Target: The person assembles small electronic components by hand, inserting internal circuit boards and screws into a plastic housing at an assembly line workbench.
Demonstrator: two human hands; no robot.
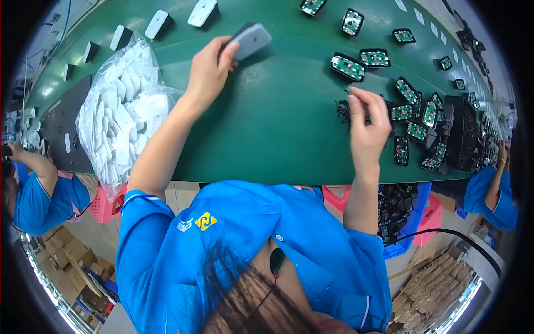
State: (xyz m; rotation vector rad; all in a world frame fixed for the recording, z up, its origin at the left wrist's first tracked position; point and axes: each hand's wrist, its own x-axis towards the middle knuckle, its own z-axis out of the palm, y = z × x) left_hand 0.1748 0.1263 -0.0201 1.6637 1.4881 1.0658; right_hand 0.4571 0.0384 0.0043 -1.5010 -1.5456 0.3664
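Observation:
My left hand (210,69) grips a black case with a white cover (253,42), raised over the green table (261,128) with its white face up. Over a pile of tiny black parts (343,113), my right hand (371,125) has thumb and forefinger pinched together. A small dark piece (347,91) shows at those fingertips; its kind is too small to make out. Just beyond that hand lie two black housings with green circuit boards, one nearer (348,67) and one behind (375,57). Several more board-filled housings (402,113) are clustered to its right.
A clear plastic bag of white covers (125,111) lies at the left. White-covered cases (159,25) line the far left. At the right stands a black box (463,133); below the table edge, a blue crate (421,214) holds black parts. Co-workers flank both sides.

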